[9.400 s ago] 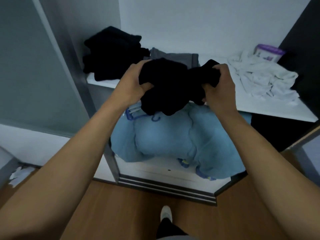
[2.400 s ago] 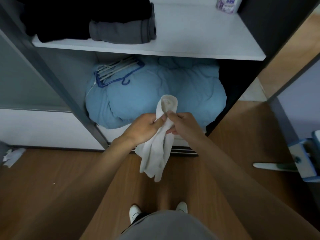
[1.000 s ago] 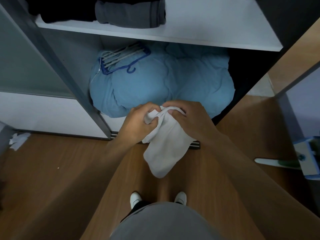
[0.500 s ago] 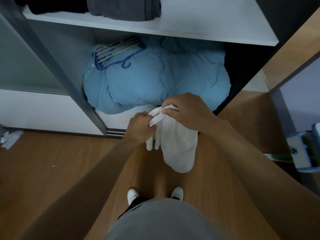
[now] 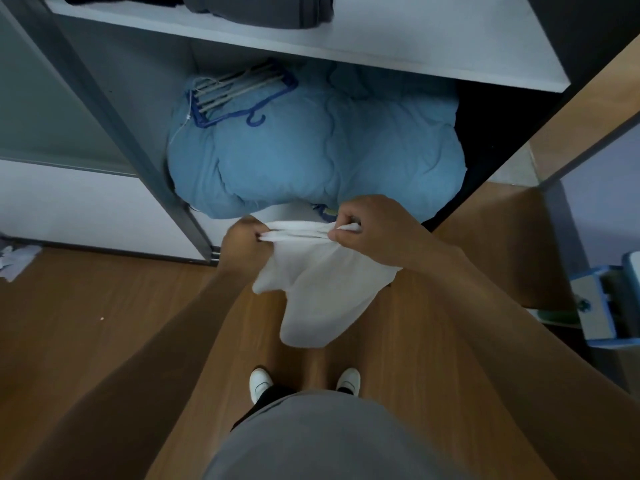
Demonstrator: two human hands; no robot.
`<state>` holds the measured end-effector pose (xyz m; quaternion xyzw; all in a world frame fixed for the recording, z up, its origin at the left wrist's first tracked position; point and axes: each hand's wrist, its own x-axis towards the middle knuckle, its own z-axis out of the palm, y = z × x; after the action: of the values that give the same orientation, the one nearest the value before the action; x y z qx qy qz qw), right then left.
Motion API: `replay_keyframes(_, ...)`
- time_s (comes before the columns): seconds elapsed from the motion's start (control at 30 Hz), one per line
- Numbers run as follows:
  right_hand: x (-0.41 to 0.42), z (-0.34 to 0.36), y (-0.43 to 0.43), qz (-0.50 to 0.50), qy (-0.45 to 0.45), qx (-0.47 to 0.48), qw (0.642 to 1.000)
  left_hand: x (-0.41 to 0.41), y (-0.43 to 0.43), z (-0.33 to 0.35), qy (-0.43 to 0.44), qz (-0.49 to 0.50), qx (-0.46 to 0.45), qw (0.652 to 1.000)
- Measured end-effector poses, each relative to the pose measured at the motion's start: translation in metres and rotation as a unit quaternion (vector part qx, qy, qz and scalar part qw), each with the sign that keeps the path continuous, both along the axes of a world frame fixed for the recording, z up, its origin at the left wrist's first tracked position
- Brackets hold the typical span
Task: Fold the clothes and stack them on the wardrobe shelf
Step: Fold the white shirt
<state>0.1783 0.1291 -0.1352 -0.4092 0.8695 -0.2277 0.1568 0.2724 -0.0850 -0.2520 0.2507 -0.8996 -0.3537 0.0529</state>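
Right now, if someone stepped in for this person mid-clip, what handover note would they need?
Hands: both hold the white garment by its top edge. The left hand pinches one end, the right hand the other. The rest hangs above the floor.
Done: a folded grey garment lies on the wardrobe shelf.
Left: fold the white garment and stack it on the shelf.
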Motion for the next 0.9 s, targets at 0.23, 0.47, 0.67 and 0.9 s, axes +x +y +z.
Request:
replay_keyframes(0.23,-0.002,-0.011,-0.001,0.019,-0.03,0.028,0.999,0.007,-0.02,0.016,0.042,0.116,0.024,0.992)
replay_keyframes(0.47,-0.004,-0.018,-0.008,0.023,-0.032,0.006,0.999,0.014,-0.029,0.02,0.067,0.124,-0.028,0.99)
replay_keyframes(0.67,-0.014,-0.02,-0.005,-0.03,-0.017,0.005,0.999,0.015,-0.034,0.024,0.071,0.104,-0.049,0.991)
replay_keyframes(0.9,-0.012,-0.026,-0.009,0.014,-0.016,0.064,0.998,0.019,-0.034,0.021,-0.011,0.054,-0.045,0.997)
